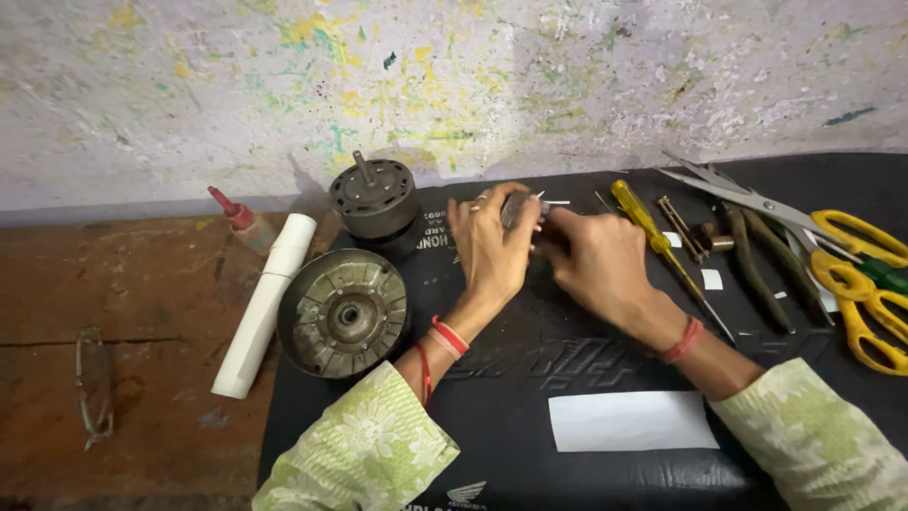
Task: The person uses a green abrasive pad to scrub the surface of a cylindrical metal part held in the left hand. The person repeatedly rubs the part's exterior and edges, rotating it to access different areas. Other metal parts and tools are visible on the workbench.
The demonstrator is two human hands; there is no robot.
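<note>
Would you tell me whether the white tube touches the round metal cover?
Touching: the head view shows the white tube lying against the round metal cover's left rim, no gap visible.

Worn reddish-brown wooden desk, right part under a black mat bearing a round motor, a ribbed metal disc, a yellow-handled screwdriver, yellow-handled scissors and a white paper slip; on bare wood, a white rolled tube and a red-capped bottle.

Repair workshop, motor parts, screwdriver, scissors
</note>
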